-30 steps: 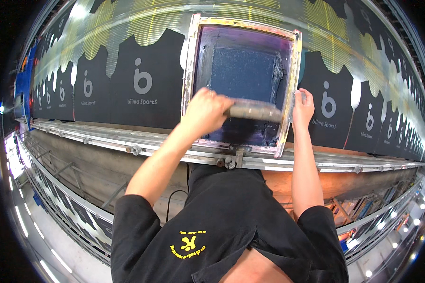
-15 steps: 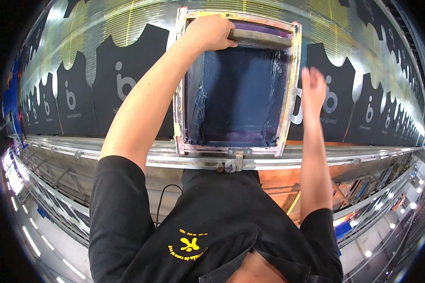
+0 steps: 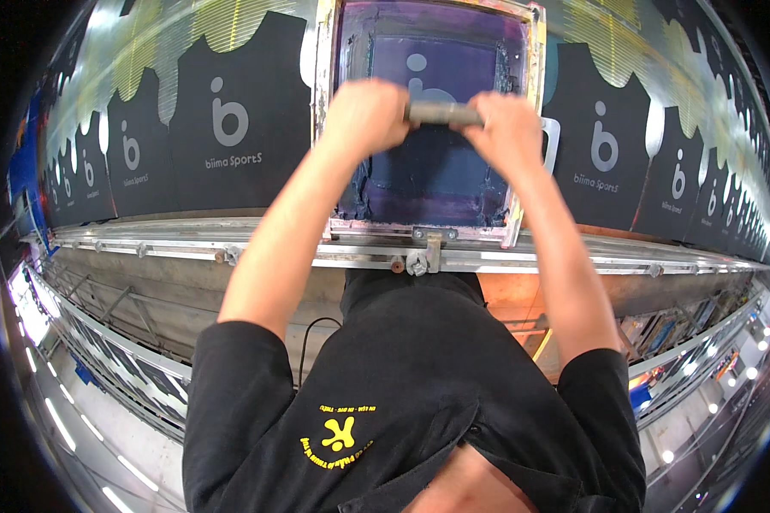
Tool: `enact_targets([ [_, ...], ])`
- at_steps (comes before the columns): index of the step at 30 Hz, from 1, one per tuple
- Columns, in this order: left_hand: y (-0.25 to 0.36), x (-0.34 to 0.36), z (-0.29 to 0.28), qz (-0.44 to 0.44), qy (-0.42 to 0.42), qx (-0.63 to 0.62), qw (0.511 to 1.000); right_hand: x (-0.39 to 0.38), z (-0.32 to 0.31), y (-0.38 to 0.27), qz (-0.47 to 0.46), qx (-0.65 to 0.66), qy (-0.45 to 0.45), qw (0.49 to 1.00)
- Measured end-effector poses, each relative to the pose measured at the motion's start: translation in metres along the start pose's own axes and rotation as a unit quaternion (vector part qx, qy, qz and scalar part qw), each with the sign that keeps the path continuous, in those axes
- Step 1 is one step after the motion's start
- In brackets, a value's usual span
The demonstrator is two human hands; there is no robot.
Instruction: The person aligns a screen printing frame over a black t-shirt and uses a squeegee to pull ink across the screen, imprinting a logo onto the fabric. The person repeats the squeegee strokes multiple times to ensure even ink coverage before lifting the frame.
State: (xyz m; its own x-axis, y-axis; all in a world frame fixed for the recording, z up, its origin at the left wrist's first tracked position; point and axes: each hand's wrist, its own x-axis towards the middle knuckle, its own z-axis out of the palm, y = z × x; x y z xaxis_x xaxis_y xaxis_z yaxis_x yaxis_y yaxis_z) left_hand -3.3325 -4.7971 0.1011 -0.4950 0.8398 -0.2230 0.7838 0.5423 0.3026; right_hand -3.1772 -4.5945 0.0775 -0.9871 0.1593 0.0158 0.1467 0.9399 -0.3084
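A framed printing screen [image 3: 323, 81] with dark purple-blue mesh lies over the long table in front of me. Across its middle stands a squeegee [image 3: 443, 113] with a grey handle. My left hand [image 3: 370, 116] is closed round the handle's left end. On its right end my right hand [image 3: 508, 132] is closed too, slightly blurred. Beyond the squeegee a lighter round-letter design [image 3: 419, 77] shows through the mesh. Thick dark ink [image 3: 364, 175] lines both sides of the mesh. The squeegee's blade is hidden by the handle and my hands.
Black garment pieces with grey prints lie in a row on both sides, one left [image 3: 231, 171] and one right [image 3: 603, 167] of the screen. A metal rail [image 3: 291, 254] runs along the table's near edge, with a clamp [image 3: 435, 244] at the frame. A pale handle [image 3: 551, 145] juts from the frame's right side.
My right hand has come in from beside the frame and taken hold of the squeegee. Both hands have drawn it from the far end toward me, baring the design in the mesh.
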Motion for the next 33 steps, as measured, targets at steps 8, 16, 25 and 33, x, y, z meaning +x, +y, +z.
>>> enact_targets([
  [8,0.047,-0.162,0.079,0.025,0.094,-0.016,0.995,-0.16,0.015,-0.074,-0.025,0.066,0.052,0.996],
  [16,0.055,-0.169,0.018,0.03,-0.124,-0.048,0.991,-0.176,-0.026,-0.078,-0.033,0.153,-0.035,0.987],
  [25,-0.04,0.092,-0.068,0.053,-0.073,0.036,0.995,0.078,-0.052,0.033,0.053,0.044,0.002,0.998],
  [33,-0.033,0.081,-0.024,0.007,-0.011,0.031,0.999,0.058,-0.002,0.029,0.068,0.034,0.064,0.995],
])
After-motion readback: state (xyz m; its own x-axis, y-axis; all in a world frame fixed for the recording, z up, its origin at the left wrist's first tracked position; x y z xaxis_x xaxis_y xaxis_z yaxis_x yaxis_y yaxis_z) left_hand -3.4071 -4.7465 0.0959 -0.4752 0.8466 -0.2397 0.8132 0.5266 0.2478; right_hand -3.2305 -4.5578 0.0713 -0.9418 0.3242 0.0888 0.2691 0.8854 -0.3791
